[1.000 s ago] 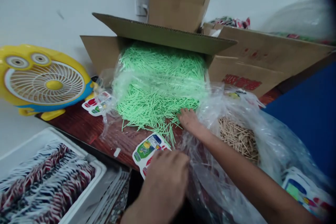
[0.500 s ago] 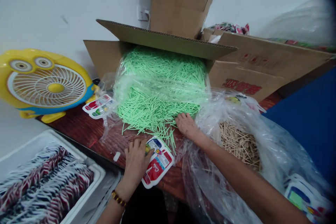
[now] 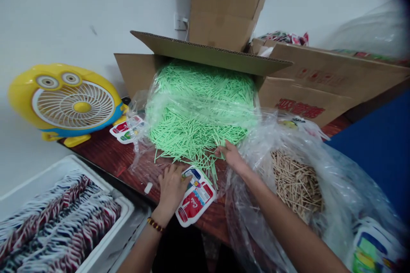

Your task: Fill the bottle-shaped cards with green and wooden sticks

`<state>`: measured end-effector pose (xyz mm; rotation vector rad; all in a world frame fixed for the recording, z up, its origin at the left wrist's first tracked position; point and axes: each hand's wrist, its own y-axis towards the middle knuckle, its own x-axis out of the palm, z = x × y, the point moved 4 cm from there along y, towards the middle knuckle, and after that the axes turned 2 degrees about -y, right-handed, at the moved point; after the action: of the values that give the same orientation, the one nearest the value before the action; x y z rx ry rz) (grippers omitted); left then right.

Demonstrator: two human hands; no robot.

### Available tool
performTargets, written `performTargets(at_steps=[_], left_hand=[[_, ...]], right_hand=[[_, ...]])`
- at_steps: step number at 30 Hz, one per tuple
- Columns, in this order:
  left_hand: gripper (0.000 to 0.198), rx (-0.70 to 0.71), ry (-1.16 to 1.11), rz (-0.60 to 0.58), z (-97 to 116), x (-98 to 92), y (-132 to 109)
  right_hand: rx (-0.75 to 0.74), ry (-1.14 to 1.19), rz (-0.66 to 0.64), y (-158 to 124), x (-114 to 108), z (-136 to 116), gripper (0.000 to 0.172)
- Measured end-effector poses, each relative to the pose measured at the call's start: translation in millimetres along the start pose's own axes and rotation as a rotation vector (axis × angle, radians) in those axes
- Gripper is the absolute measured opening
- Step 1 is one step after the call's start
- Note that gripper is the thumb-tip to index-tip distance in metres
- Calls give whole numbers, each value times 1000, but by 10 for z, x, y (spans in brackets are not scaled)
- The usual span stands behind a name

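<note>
The left hand (image 3: pixel 171 185) lies flat, fingers spread, on a card (image 3: pixel 196 198) at the table's (image 3: pixel 105 158) front edge. The right hand (image 3: pixel 229 156) pinches a few green sticks (image 3: pixel 192 123) from the pile just behind. Loose sticks lie near that edge — one bump could knock them off.

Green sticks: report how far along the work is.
Done: the white tray looks filled with striped red-and-white pieces. In hand: the left hand presses a printed pack to the table; the right hand pinches green sticks. Left: a big heap in the box, plus spare packs.
</note>
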<state>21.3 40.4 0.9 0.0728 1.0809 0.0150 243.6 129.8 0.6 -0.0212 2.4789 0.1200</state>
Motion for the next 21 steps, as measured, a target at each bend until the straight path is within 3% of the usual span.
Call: performTargets(at_steps=[7, 11, 21], left_hand=[[12, -42, -114, 48, -80, 51, 43], [10, -69, -220, 35, -119, 38, 91], [7, -95, -389, -39, -226, -42, 241]], right_hand=[[55, 348, 138, -213, 133, 158, 33], [44, 392, 129, -343, 209, 232, 22], [84, 432, 163, -386, 179, 252, 23]])
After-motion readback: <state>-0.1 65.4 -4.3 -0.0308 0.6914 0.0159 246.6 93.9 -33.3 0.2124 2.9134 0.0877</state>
